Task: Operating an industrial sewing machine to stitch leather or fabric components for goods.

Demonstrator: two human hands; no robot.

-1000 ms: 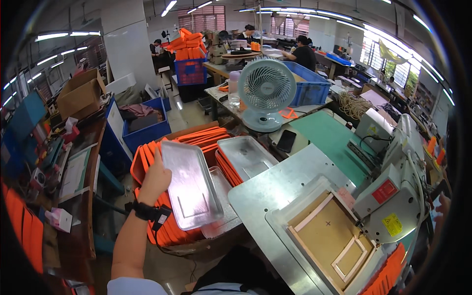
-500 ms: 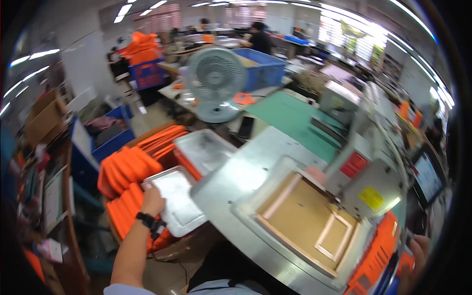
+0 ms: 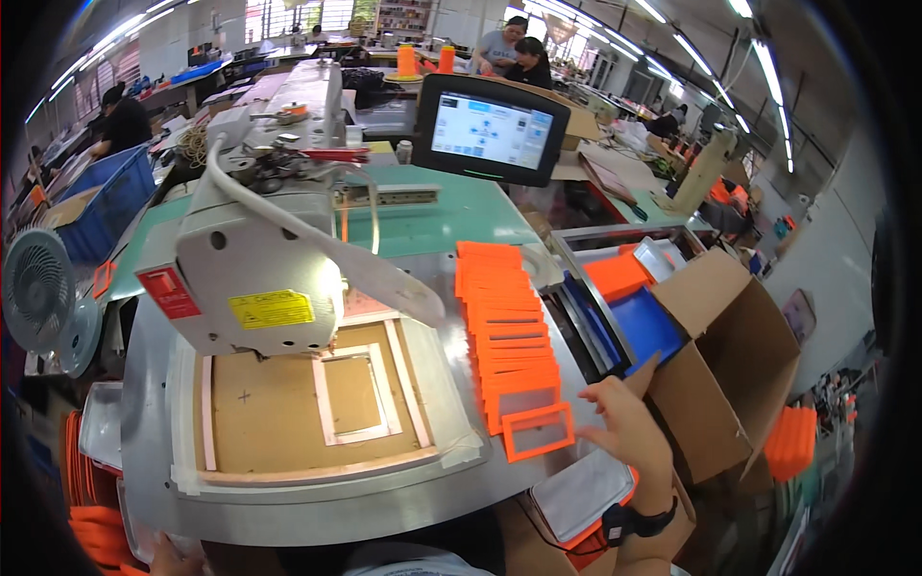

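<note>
On the right, my right hand (image 3: 626, 432), a black band at its wrist, is open with thumb and index finger apart. It hovers by the right edge of an orange-bordered rectangular piece (image 3: 538, 432) with a greyish window. This piece lies at the near end of a long overlapping row of similar orange pieces (image 3: 504, 326) on the metal machine table (image 3: 317, 530). Down at the lower left, my left hand (image 3: 176, 557) shows only in part beside a silvery tray (image 3: 139, 523), its fingers mostly hidden. Under the lit machine head (image 3: 259, 278) lies a tan board (image 3: 274, 408) with pale frame strips.
A screen (image 3: 490, 130) stands behind the table. At right are an open cardboard box (image 3: 735, 374), a blue bin (image 3: 645, 326) and another silvery tray (image 3: 581, 494). A fan (image 3: 38, 288) and orange bundles (image 3: 96, 538) are at left. Other people work farther back.
The view has swung to the right. My left hand, earlier on the silvery tray at left, is now at the lower left edge. My right hand now shows fully beside the orange row.
</note>
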